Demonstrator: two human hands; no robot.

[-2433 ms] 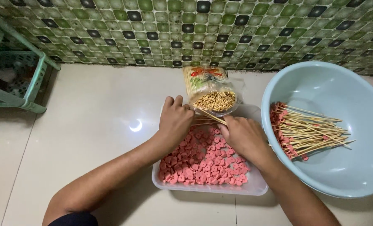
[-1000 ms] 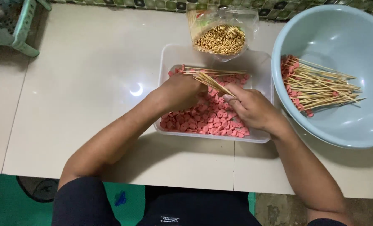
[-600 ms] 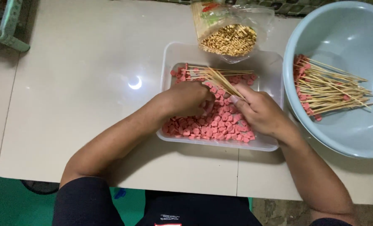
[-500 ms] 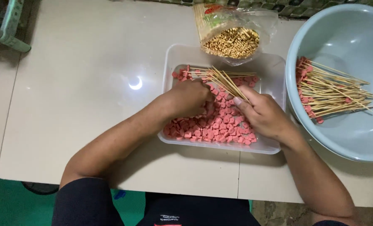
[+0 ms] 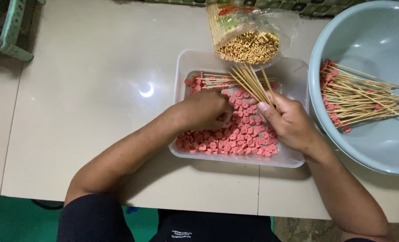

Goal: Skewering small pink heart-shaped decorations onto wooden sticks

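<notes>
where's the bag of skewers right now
In the head view the bag of skewers lies at the top centre of the table, just beyond the tray and left of the blue basin.

Right hand (image 5: 289, 123) grips a fan of thin wooden skewers (image 5: 253, 83) over the clear plastic tray (image 5: 298, 71) of pink sausage slices (image 5: 235, 141). Left hand (image 5: 206, 110) digs in slices. Loaded skewers (image 5: 360, 96) in pale-blue basin (image 5: 369, 31), right.

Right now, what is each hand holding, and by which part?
The right hand grips a bunch of wooden skewers by their near ends. The left hand rests among pink sausage slices; its grasp cannot be told.
</notes>
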